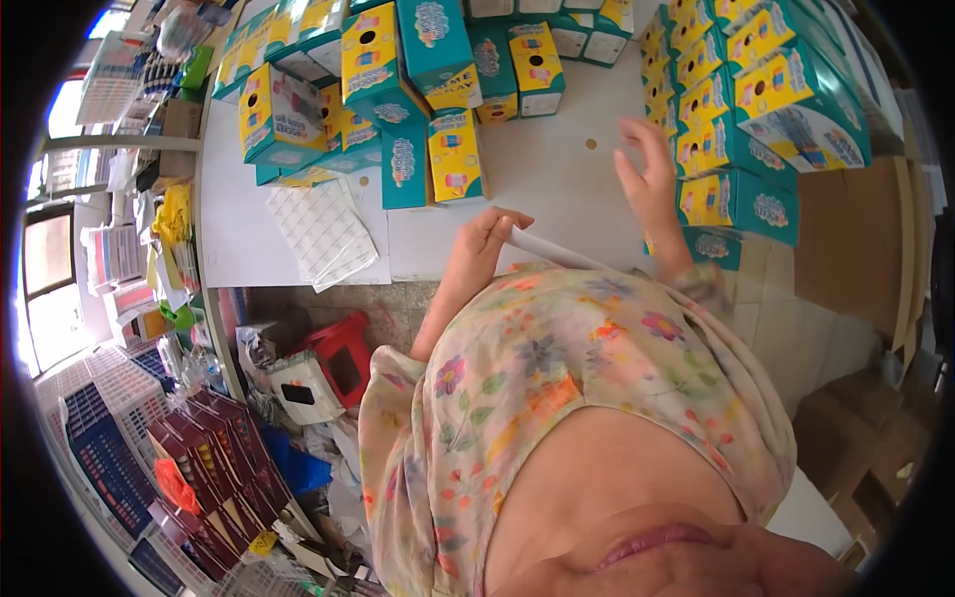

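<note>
My left hand (pixel 489 235) rests at the near edge of the white table (pixel 557 179), its fingers curled on the end of a white sheet (pixel 557 253) that runs along that edge. My right hand (pixel 647 169) hovers over the table with fingers spread and nothing in it, just left of a stack of teal and yellow cartons (pixel 736 149). An upright teal and yellow carton (pixel 456 154) stands beyond my left hand. A small round brown sticker (pixel 591 143) lies on the table between the hands.
More teal and yellow cartons (pixel 328 90) crowd the table's far left and back. A white sheet of labels (pixel 323 234) overhangs the left front edge. Below are a red stool (pixel 340 354), dark red boxes (pixel 214 448) and white crates. Flat cardboard (pixel 846 239) lies right.
</note>
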`<state>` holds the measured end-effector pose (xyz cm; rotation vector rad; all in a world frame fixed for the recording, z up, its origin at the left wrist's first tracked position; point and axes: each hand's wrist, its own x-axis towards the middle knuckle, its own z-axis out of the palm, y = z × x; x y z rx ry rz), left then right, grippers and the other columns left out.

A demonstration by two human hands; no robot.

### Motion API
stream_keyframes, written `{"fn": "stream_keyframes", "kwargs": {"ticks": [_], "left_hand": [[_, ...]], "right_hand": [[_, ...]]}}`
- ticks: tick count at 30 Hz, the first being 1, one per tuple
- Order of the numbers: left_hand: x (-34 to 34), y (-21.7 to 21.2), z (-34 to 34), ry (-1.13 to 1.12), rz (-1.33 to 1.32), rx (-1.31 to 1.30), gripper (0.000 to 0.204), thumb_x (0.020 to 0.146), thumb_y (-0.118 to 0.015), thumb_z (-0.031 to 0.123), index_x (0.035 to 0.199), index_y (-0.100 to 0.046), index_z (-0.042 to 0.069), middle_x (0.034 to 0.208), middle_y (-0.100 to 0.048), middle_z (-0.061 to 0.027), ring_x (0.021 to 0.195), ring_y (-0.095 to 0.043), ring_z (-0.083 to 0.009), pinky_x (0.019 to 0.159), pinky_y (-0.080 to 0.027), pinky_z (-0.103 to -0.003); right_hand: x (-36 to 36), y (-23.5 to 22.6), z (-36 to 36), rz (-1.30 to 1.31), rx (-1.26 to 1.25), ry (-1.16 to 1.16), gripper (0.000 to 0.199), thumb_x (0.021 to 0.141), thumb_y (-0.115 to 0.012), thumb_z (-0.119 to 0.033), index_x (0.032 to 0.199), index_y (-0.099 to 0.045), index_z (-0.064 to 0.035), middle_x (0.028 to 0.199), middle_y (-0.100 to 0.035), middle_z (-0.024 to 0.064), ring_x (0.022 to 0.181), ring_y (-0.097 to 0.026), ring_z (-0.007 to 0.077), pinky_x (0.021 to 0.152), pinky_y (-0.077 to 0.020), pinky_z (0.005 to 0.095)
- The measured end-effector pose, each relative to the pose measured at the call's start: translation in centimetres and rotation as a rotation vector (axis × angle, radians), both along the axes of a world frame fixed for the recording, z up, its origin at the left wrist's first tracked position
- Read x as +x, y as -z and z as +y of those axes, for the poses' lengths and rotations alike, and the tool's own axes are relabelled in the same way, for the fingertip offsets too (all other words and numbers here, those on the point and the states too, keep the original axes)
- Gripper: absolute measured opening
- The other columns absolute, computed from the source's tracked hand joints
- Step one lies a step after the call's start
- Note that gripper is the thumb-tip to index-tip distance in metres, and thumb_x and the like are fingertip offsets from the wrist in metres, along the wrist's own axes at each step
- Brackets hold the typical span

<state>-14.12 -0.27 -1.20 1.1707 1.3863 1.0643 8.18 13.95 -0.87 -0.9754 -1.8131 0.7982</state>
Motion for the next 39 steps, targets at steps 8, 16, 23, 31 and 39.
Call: {"fn": "stream_keyframes", "kwargs": {"ticks": [8, 16, 23, 31, 39], "left_hand": [[-2.4, 0.9, -2.5, -0.23, 0.023, -0.031, 0.031, 0.101, -0.042, 0.024, 0.097, -0.062, 0.001, 0.093, -0.067, -0.0058, 0.087, -0.056, -0.0137, 0.082, -0.043, -0.028], [-2.8, 1.9, -2.5, -0.301, -0.009, -0.056, 0.029, 0.101, -0.042, 0.024, 0.097, -0.063, 0.003, 0.094, -0.067, -0.0051, 0.087, -0.056, -0.0126, 0.083, -0.043, -0.028], [-2.8, 2.4, -2.0, -0.307, -0.01, -0.081, 0.026, 0.1, -0.042, 0.019, 0.098, -0.063, 0.003, 0.094, -0.067, -0.0054, 0.086, -0.057, -0.0137, 0.083, -0.043, -0.027], [-2.6, 1.9, -1.8, -0.273, 0.0, -0.053, 0.026, 0.099, -0.043, 0.019, 0.098, -0.064, 0.004, 0.092, -0.067, -0.0049, 0.084, -0.057, -0.0137, 0.081, -0.044, -0.028], [-2.4, 2.5, -3.3, -0.332, -0.021, -0.007, 0.026, 0.099, -0.043, 0.018, 0.097, -0.064, 0.003, 0.092, -0.068, -0.0046, 0.084, -0.057, -0.0122, 0.08, -0.044, -0.027]], "right_hand": [[-3.8, 12.7, 17.5, -0.292, 0.274, 0.322, 0.067, 0.071, -0.059, 0.0, 0.136, -0.04, -0.0063, 0.137, -0.043, 0.0174, 0.123, -0.04, 0.039, 0.102, -0.0357, 0.0449], [-2.7, 12.6, 27.5, -1.07, -0.075, 0.386, 0.072, 0.076, -0.062, -0.017, 0.143, -0.034, -0.0186, 0.152, -0.022, 0.0149, 0.132, -0.021, 0.0502, 0.108, -0.024, 0.0538], [-1.0, 12.7, 24.2, -0.97, -0.008, 0.451, 0.071, 0.077, -0.066, -0.042, 0.14, -0.038, -0.0235, 0.149, -0.023, 0.0179, 0.134, -0.021, 0.044, 0.105, -0.027, 0.0558], [-1.4, 11.2, 26.0, -0.548, -0.331, 0.639, 0.075, 0.071, -0.07, -0.051, 0.118, -0.05, 0.0041, 0.12, -0.053, 0.0247, 0.113, -0.052, 0.0386, 0.093, -0.0432, 0.0413], [-3.2, 9.0, 19.4, -0.718, -0.377, 0.741, 0.082, 0.068, -0.07, -0.056, 0.121, -0.049, 0.0023, 0.121, -0.055, 0.0236, 0.115, -0.051, 0.0383, 0.095, -0.0421, 0.0447]]}}
